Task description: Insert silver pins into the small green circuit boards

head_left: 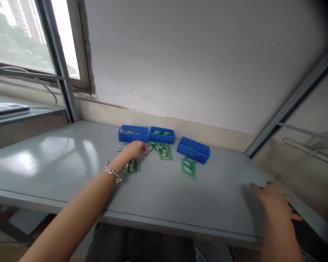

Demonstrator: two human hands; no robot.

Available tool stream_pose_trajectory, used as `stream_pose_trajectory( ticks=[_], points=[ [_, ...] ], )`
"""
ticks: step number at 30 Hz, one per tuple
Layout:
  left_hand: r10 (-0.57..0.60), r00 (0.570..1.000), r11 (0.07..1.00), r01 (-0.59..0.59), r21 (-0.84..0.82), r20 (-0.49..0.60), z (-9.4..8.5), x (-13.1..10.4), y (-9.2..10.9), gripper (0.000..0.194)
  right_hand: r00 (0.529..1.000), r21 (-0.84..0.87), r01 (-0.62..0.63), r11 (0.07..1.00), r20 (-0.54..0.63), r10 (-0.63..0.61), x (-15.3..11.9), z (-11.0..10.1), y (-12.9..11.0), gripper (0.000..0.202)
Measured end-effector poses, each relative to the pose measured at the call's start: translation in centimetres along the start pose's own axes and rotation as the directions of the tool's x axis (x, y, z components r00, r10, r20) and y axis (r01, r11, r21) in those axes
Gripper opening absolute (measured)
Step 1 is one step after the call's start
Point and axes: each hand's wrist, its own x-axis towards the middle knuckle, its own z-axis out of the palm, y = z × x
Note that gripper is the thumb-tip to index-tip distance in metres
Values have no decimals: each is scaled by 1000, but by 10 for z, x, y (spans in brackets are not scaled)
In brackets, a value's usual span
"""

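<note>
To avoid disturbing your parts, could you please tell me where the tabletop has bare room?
Between the rightmost green bag and the front edge, and between the rightmost blue bin and right hand. Crowded: around the left hand, with metal pieces.

Daylight enters at upper left through a washed-out window (19, 40), leaving glare on the left of the tabletop (213, 203); the wall (186, 65) is muted, the upper-right corner darkly vignetted, the right hand (274, 200) blurred beside a soft shadow.
</note>
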Motion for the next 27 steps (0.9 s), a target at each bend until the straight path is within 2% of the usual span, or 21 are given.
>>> stream_pose_trajectory(
  ticks=[1,3,4,5,6,7,8,9,10,11,12,14,15,17,20,27],
  points=[
    [-4,1000,1000,4,4,-12,0,0,0,13,994,-41,-102,994,41,104,-4,-2,-5,73],
    [-21,999,1000,21,3,-37,1,0,2,15,992,-66,-123,990,24,125,-15,-7,-20,71],
    [-33,998,999,33,-1,-53,0,-1,3,16,998,-55,-57,997,-34,55,-23,-9,-30,69],
    [-41,997,999,40,-8,-71,0,-1,5,16,987,-47,22,999,-156,-29,-31,-8,-42,65],
    [-41,995,999,39,-20,-88,0,-1,8,16,959,-28,118,993,-256,-121,-40,-6,-56,58],
    [-32,994,999,28,-34,-104,0,-2,11,15,922,-1,240,971,-314,-228,-50,-2,-71,49],
    [-12,993,999,6,-51,-117,0,-2,13,15,862,37,420,907,-330,-386,-60,6,-88,40],
    [14,992,997,-23,-68,-126,1,-2,16,14,775,91,597,797,-322,-544,-71,15,-105,32],
    [45,990,995,-56,-83,-133,2,-1,19,13,691,146,713,686,-308,-654,-82,27,-122,25],
    [77,987,991,-91,-96,-140,4,-1,21,13,614,193,789,583,-282,-737,-93,39,-137,20],
    [106,983,987,-123,-105,-148,5,-1,23,13,559,231,828,512,-260,-787,-105,53,-150,17],
    [162,973,975,-184,-126,-167,10,-1,27,13,485,286,861,421,-208,-850,-125,79,-167,16],
    [188,966,966,-215,-144,-178,11,-2,30,12,464,303,865,400,-183,-866,-134,90,-171,16],
    [234,952,946,-270,-177,-199,15,-4,35,9,434,315,870,380,-123,-892,-147,107,-171,19],
    [271,937,927,-316,-200,-223,19,-8,43,8,399,314,877,365,-48,-916,-156,119,-163,24],
    [280,924,912,-341,-228,-262,22,-11,50,16,458,300,840,453,59,-887,-152,119,-155,21]
  ],
)
